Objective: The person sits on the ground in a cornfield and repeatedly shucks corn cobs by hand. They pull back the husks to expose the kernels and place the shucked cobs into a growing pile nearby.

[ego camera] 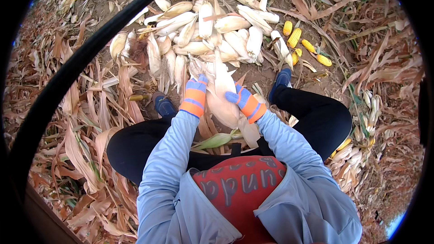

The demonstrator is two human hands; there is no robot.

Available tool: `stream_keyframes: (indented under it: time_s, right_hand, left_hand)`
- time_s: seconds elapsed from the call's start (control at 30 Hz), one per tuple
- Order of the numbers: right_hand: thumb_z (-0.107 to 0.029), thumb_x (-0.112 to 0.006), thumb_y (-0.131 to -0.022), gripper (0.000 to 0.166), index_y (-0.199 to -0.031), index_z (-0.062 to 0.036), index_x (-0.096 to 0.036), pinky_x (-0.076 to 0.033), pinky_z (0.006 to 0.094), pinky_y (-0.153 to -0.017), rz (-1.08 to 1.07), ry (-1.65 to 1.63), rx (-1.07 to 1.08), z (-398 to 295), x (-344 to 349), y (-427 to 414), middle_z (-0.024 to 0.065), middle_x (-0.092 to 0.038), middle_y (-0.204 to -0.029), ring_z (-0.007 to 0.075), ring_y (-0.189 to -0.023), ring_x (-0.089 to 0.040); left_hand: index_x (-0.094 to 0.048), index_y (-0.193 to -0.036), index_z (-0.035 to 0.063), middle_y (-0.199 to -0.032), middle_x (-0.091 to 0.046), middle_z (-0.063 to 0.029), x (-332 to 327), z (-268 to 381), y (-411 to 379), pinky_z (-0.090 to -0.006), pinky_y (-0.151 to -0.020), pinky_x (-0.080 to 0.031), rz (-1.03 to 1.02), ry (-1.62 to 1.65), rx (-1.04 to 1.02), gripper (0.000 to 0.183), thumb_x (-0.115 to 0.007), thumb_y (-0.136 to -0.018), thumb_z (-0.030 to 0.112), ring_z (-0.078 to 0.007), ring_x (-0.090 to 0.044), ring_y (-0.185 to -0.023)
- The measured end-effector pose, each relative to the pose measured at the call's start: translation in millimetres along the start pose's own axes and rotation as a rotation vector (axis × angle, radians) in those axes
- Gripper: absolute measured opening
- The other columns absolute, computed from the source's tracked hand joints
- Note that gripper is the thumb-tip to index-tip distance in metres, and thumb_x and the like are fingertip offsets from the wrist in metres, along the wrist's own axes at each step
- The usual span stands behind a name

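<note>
A pale, husk-covered ear of corn point(224, 79) lies between my gloved hands, its tip pointing away from me. My right hand point(247, 101), in an orange and blue striped glove, grips its right side with the thumb across the husk. My left hand point(195, 96), in a matching glove, is closed at the ear's left side on dry husk leaves point(197, 67). The fingers of both hands are partly hidden. Just beyond is a heap of unhusked corn ears point(205, 20). Loose husks point(250, 130) and a greenish husk leaf point(215, 141) lie between my legs.
Several bare yellow cobs point(294, 37) rest on the soil at the right of the heap. My shoes point(280, 83) flank the work spot. Dry corn leaves point(84, 156) cover the ground at the left. A dark strap or cable point(91, 45) crosses the upper left view.
</note>
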State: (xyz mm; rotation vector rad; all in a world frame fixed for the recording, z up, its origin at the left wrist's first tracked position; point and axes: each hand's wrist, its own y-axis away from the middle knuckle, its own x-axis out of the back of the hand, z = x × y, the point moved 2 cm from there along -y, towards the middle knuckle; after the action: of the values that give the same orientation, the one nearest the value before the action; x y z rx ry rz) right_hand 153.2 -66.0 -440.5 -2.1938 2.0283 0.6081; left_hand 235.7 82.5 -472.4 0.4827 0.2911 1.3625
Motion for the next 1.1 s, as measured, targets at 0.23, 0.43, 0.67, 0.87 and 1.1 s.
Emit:
stream_keyframes:
  time_s: [0.23, 0.43, 0.67, 0.87, 1.1]
  right_hand:
    - [-0.041, -0.057, -0.078, 0.056, -0.115, -0.0004, -0.045, -0.043, 0.0270, -0.081, -0.007, -0.187, -0.207, 15, 13, 8, 0.0079, -0.055, -0.103, 0.0146, -0.092, -0.053]
    - [-0.037, -0.056, -0.080, 0.051, -0.114, -0.0008, -0.045, -0.042, 0.0273, -0.082, -0.008, -0.179, -0.271, 20, 14, 6, 0.0085, -0.055, -0.103, 0.0149, -0.091, -0.053]
    - [-0.031, -0.057, -0.080, 0.046, -0.113, -0.0011, -0.046, -0.042, 0.0274, -0.082, 0.054, 0.114, -0.245, 14, 28, -2, 0.0090, -0.055, -0.103, 0.0148, -0.091, -0.053]
    - [-0.026, -0.067, -0.071, 0.044, -0.103, 0.0007, -0.052, -0.043, 0.0308, -0.078, 0.448, 0.426, 0.088, 0, 13, -20, 0.0136, -0.056, -0.098, 0.0225, -0.090, -0.054]
    - [-0.026, -0.061, -0.073, 0.028, -0.085, -0.0003, -0.058, -0.043, 0.0341, -0.066, 0.482, 0.791, 0.043, -31, 7, -12, 0.0172, -0.057, -0.080, 0.0314, -0.073, -0.055]
  left_hand:
    - [-0.056, -0.102, 0.0006, -0.089, -0.059, -0.0062, -23, 26, 7, -0.0262, -0.066, -0.045, -0.315, 0.210, -0.035, 0.033, -0.059, -0.079, 0.024, -0.0133, -0.054, -0.076]
    - [-0.057, -0.099, -0.0013, -0.084, -0.061, -0.0086, -25, -6, -11, -0.0280, -0.061, -0.045, -0.182, 0.122, -0.117, 0.033, -0.062, -0.076, 0.022, -0.0138, -0.056, -0.071]
    - [-0.057, -0.094, -0.0040, -0.079, -0.061, -0.0165, -21, 43, 26, -0.0321, -0.063, -0.045, -0.002, -0.288, -0.196, 0.032, -0.059, -0.076, 0.022, -0.0249, -0.059, -0.071]
    - [-0.055, -0.097, -0.0051, -0.095, -0.056, -0.0230, -25, 32, 27, -0.0361, -0.071, -0.043, 0.222, -0.702, -0.576, 0.035, -0.056, -0.076, 0.024, -0.0349, -0.055, -0.085]
    - [-0.054, -0.087, -0.0071, -0.093, -0.054, -0.0250, -37, 24, 30, -0.0372, -0.071, -0.042, 0.060, -0.516, -0.428, 0.033, -0.058, -0.076, 0.023, -0.0369, -0.053, -0.084]
